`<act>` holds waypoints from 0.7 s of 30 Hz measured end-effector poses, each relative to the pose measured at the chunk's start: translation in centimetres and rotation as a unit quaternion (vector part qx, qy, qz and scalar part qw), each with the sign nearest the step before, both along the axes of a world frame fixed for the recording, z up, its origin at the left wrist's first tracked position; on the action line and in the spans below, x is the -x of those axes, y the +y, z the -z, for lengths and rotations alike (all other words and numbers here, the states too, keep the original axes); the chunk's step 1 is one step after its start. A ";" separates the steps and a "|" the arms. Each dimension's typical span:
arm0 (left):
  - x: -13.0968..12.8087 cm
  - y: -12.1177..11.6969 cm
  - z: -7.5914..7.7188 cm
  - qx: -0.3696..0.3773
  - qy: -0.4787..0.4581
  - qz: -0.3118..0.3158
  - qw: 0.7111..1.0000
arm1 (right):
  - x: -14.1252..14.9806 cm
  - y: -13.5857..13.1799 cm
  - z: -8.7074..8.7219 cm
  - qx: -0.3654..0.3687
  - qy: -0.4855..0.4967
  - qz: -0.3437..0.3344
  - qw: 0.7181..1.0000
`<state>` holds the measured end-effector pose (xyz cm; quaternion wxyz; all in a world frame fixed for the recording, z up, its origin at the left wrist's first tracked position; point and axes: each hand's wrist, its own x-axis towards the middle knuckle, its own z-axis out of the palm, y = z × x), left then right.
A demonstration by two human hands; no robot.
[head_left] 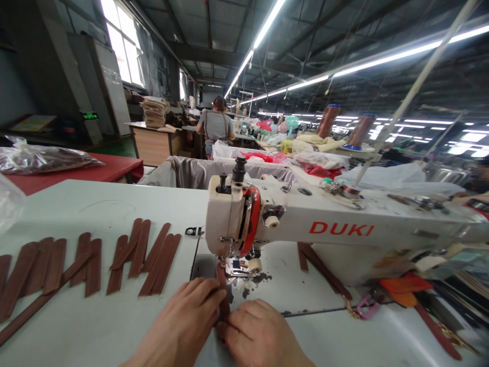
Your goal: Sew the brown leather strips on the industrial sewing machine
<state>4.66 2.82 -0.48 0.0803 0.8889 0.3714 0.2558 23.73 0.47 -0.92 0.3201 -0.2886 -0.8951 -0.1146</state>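
A brown leather strap [222, 290] lies under the presser foot [237, 270] of a white DUKI sewing machine [344, 229]. My left hand [183, 326] presses the strap from the left with its fingers closed on the strap's edge. My right hand [260, 334] pinches the same strap from the right, just in front of the needle. Both hands touch each other at the strap.
Several brown leather strips [126, 255] lie in a row on the white table [95, 316] to the left. More straps and an orange piece [401, 285] sit at the right. A plastic bag [42, 158] rests on a red table. A person [216, 125] works far behind.
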 end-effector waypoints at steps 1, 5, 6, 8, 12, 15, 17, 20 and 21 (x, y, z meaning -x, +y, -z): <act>0.1 -0.2 0.3 -0.072 0.012 0.036 0.997 | 0.1 0.1 0.3 -0.002 0.003 0.001 1.000; 0.2 0.2 0.9 -0.176 0.041 0.059 0.982 | 0.8 0.5 0.9 -0.014 0.012 0.018 1.000; 0.2 0.4 1.0 -0.180 0.036 0.057 0.981 | 0.9 0.7 0.9 -0.016 0.013 0.020 1.000; 0.2 0.9 1.1 -0.173 0.014 0.054 0.983 | 1.0 0.9 0.8 -0.015 0.020 0.022 0.999; 0.2 1.1 0.8 -0.130 -0.012 0.040 0.991 | 1.2 1.3 0.7 -0.013 0.039 0.016 0.999; 0.2 0.9 0.3 -0.131 -0.010 0.036 0.991 | 1.6 1.1 1.0 -0.019 0.063 0.014 0.998; 0.3 0.9 0.1 -0.146 -0.015 0.031 0.989 | 1.5 0.8 0.8 -0.018 0.082 -0.001 0.997; 0.5 1.2 0.9 -0.157 -0.024 0.023 0.987 | -0.5 0.9 -0.5 0.047 0.087 0.001 0.995; 0.6 1.3 1.3 -0.158 -0.026 0.020 0.987 | -1.8 1.1 -1.1 0.085 0.083 0.036 0.992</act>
